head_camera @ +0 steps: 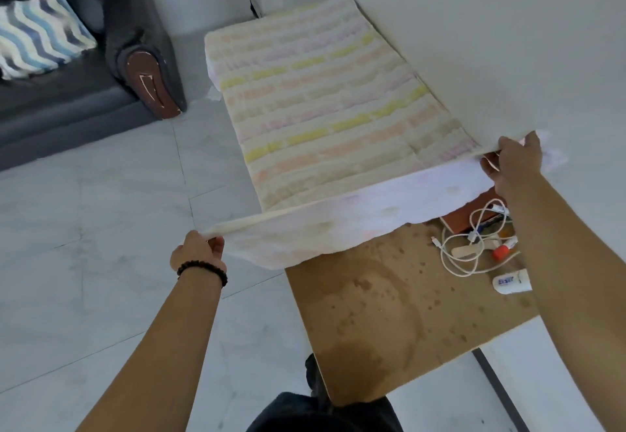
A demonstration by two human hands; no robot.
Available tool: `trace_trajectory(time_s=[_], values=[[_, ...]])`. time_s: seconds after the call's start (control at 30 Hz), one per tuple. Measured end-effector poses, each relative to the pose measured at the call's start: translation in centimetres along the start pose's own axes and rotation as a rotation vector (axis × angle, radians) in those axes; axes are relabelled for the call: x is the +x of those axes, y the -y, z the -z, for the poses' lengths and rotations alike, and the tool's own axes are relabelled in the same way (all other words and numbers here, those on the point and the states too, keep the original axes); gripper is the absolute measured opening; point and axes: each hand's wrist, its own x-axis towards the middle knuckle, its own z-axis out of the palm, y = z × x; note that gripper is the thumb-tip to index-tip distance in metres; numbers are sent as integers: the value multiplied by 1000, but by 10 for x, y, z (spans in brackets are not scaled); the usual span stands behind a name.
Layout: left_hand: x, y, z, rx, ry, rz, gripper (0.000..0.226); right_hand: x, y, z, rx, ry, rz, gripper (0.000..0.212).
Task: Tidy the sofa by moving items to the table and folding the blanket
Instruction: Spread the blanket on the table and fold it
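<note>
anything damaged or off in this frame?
Yes. The brown front of the sofa armrest is torn, with pale material showing through. The table top is blotched with dark stains and a large ring mark, just short of the spread blanket.

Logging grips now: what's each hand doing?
Left hand: grips the blanket at its near corner.
Right hand: grips the blanket's other near corner.

- soft, even daylight, fairly bright; shadows weak and soft-edged, no hard glare.
- the blanket (321,93) looks washed out, its stripes pale.
- the wall (474,25) at 1 o'clock is nearly blown white.
- wide-angle stretch toward the edges; the sofa (67,93) at 10 o'clock is soft and smeary.
- fine detail is blurred overall.
</note>
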Motion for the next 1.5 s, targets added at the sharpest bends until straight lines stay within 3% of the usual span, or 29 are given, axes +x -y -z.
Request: trace_trajectory(time_s=[0.07,0.17,0.37,0.6,0.77,0.9,1.2,1.5], values=[[12,-19,-17,30,-12,-43,4,7,1,-23,5,0,-17,71],[33,-44,-40,71,-12,-103,11,10,1,-61,-9,3,-12,71],[95,-74,-81,190,32,-90,6,15,-5,-123,-40,-18,23,67],[189,-106,-144,275,198,89,21,18,-2,-190,-62,-155,81,66],[228,-142,-201,302,285,172,18,15,19,-250,0,-298,72,70],[248,-158,-240,325,318,195,23,23,37,-288,-23,-294,127,70],[284,-158,-324,330,258,208,26,104,60,-365,-60,-239,128,68],[334,-112,-399,366,143,297,34,241,20,-456,-125,-215,9,71]])
